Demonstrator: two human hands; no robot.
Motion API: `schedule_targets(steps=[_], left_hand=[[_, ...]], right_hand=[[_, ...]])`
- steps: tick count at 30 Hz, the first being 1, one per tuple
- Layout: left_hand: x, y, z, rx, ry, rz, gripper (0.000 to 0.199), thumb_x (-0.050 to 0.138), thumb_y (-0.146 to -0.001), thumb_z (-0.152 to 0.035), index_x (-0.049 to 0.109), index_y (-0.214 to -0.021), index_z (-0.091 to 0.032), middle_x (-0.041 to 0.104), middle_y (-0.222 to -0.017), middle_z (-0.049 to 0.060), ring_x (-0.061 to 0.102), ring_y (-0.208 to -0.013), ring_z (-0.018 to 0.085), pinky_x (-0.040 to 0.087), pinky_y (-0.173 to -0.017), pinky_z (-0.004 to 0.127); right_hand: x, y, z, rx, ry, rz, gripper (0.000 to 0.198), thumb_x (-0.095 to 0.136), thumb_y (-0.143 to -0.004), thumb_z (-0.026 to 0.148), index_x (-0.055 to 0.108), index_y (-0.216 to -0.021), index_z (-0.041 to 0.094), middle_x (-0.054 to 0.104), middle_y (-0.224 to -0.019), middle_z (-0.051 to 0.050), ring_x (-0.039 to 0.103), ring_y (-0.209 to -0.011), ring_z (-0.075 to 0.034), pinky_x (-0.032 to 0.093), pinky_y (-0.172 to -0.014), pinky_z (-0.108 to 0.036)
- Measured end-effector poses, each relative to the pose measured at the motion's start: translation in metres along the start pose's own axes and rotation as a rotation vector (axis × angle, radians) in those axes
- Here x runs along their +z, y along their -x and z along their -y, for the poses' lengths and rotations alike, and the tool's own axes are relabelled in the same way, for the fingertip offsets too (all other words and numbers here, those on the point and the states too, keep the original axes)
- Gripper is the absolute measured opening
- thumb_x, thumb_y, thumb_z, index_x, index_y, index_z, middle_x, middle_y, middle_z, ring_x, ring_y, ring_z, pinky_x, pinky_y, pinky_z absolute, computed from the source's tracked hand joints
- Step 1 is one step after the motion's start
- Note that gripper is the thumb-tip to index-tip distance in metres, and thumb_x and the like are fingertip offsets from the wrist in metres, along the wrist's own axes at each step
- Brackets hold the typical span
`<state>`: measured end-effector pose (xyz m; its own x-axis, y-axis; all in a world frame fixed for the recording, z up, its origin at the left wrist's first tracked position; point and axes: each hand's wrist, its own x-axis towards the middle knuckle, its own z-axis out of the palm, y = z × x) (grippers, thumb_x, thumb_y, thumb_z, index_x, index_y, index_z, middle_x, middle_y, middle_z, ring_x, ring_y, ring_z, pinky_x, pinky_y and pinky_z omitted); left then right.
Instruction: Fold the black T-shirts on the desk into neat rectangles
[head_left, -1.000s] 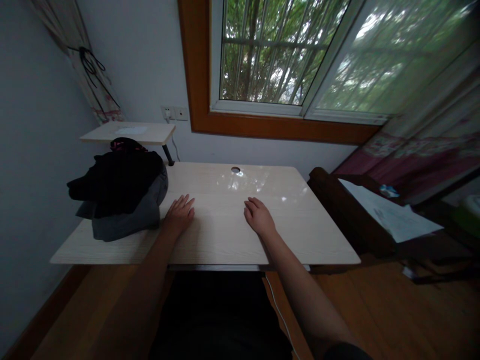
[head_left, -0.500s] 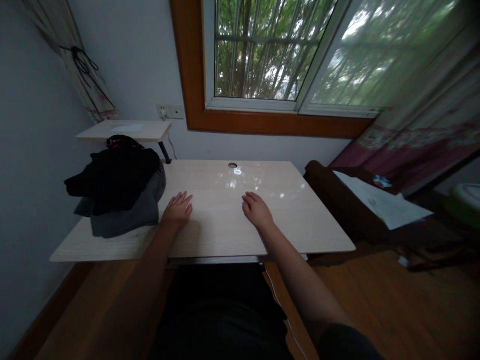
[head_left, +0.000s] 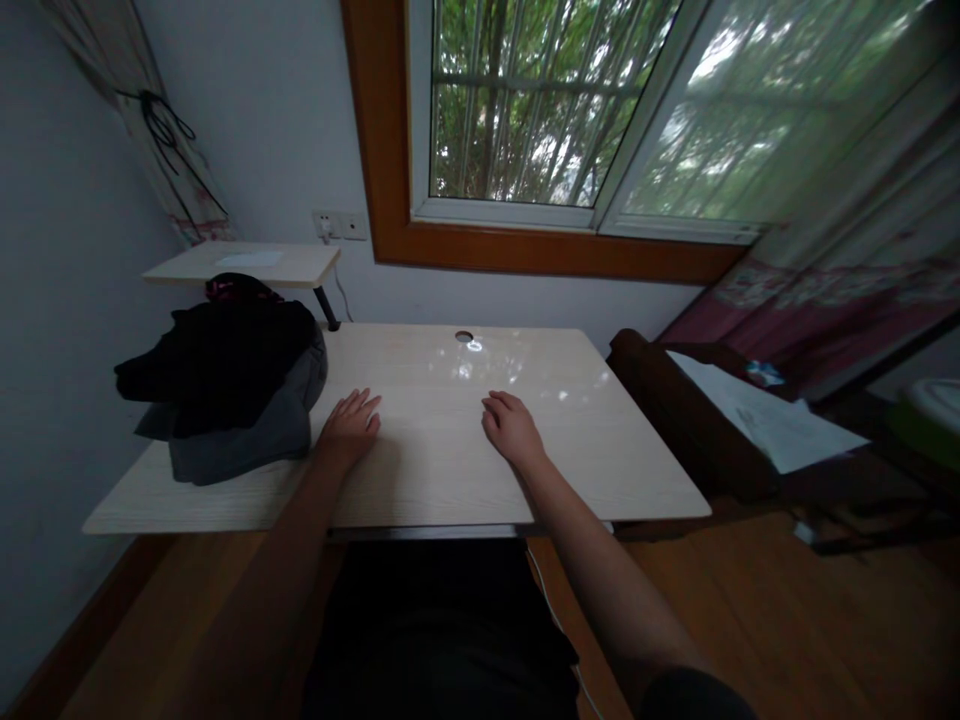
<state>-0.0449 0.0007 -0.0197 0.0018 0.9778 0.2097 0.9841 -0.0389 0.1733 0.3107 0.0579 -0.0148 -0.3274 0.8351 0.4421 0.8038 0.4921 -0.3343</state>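
Observation:
My left hand (head_left: 351, 430) rests palm down on the pale wood-grain desk (head_left: 442, 470), its fingers spread and holding nothing. Just to its left lies a heap of clothes, with a black garment (head_left: 232, 350) on top of a grey one (head_left: 244, 452). My right hand (head_left: 513, 425) also lies on the desktop, right of the middle, with its fingers loosely bent, a little apart and nothing in them. Bare desktop separates the two hands.
A small raised shelf (head_left: 300, 265) with a sheet of paper stands behind the clothes. The desktop has a round cable hole (head_left: 464, 337) near its back edge. Right of the desk, white paper (head_left: 772, 420) lies on a dark brown surface. A window (head_left: 525, 130) is above.
The view has shifted slightly, so the desk and clothes appear a little lower and farther left. Both hands stay resting on the desk.

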Motion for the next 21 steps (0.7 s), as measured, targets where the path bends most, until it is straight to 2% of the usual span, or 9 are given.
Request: schedule_targets(steps=[13, 21], left_hand=[[0.0033, 0.0022, 0.0025, 0.061, -0.006, -0.098, 0.048, 0.04, -0.098, -0.033, 0.059, -0.14, -0.02, 0.05, -0.156, 0.008, 0.043, -0.147, 0.025, 0.031, -0.124, 0.047], [0.0019, 0.0028, 0.0018, 0.066, -0.025, -0.104, 0.047, 0.039, -0.099, -0.033, 0.06, -0.14, -0.02, 0.05, -0.156, 0.009, 0.043, -0.146, 0.025, 0.031, -0.123, 0.047]], right_hand=[[-0.0068, -0.0018, 0.007, 0.076, 0.012, 0.019, 0.035, 0.056, -0.092, 0.025, 0.069, -0.124, 0.021, 0.064, -0.134, -0.011, 0.054, -0.124, -0.028, 0.044, -0.109, -0.044], [-0.0082, -0.0034, 0.0087, 0.105, 0.025, 0.03, 0.037, 0.057, -0.091, 0.026, 0.068, -0.126, 0.021, 0.064, -0.134, -0.011, 0.053, -0.125, -0.028, 0.044, -0.107, -0.043]])
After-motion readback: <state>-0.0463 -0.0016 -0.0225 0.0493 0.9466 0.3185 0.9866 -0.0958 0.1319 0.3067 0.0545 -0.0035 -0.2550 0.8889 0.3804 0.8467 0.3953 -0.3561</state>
